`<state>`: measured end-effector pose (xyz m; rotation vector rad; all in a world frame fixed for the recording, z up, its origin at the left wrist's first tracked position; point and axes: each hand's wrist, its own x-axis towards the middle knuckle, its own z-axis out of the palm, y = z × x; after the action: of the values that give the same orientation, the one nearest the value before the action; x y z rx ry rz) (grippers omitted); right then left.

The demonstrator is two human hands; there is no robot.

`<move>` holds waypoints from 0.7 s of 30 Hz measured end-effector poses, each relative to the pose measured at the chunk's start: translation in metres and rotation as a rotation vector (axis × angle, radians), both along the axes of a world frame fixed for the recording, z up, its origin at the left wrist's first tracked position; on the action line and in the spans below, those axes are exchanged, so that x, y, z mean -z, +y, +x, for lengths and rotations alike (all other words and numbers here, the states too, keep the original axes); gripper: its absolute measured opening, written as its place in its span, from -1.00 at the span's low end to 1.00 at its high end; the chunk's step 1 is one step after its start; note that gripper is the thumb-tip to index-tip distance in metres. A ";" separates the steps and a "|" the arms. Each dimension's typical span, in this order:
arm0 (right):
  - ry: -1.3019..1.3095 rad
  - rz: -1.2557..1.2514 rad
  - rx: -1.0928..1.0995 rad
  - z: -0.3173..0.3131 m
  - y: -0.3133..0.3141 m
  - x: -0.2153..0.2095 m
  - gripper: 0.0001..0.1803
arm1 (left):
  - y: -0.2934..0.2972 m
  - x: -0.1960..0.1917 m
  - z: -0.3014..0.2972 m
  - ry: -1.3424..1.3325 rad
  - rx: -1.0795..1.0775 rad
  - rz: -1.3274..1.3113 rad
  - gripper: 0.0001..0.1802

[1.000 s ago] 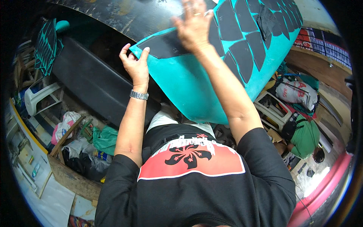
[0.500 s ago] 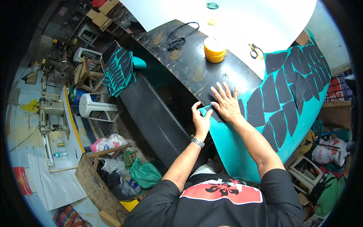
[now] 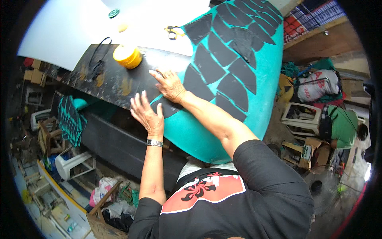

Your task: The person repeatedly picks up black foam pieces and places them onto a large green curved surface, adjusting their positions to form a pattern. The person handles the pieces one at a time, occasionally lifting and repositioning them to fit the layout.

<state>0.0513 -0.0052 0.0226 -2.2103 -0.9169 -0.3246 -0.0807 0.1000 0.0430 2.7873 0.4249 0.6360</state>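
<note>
A large teal sheet (image 3: 191, 139) with dark four-sided pieces laid over it in rows hangs over the near side of the table. At its left edge, one dark piece (image 3: 169, 109) lies between my hands. My left hand (image 3: 147, 117) is open beside that edge, its fingers spread and nothing in them. Just beyond, my right hand (image 3: 171, 85) rests near the sheet's edge over the black tabletop (image 3: 153, 59), with fingers slightly bent and apart. I see nothing in it, though its palm side is hidden.
A yellow tub (image 3: 127, 57), yellow-and-black scissors (image 3: 175, 32) and a black strap (image 3: 97, 59) lie farther back on the table. Teal sheets with dark pieces (image 3: 71, 123) hang at left, above a white stool (image 3: 73, 163). Bags and another stool (image 3: 300, 117) crowd the right.
The view has swung right, shifting the scene leftward. My left hand has let go of the teal sheet's corner and spread its fingers. The right hand's fingers, flat before, are now slightly bent.
</note>
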 end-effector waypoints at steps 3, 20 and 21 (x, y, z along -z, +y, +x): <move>-0.121 0.242 0.120 0.016 -0.035 -0.013 -0.34 | -0.027 0.005 0.029 0.179 0.445 -0.149 -0.21; 0.192 -0.286 0.691 0.151 -0.291 -0.028 -0.14 | -0.070 -0.020 0.062 0.233 0.373 -0.527 -0.23; 0.178 -0.281 0.670 0.148 -0.290 -0.028 -0.15 | -0.087 -0.026 0.075 0.117 0.478 -0.547 -0.29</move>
<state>0.1998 -0.2950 0.0504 -2.7128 -0.1019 -0.3077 -0.0061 0.0134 0.0688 2.2755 -0.0551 0.2025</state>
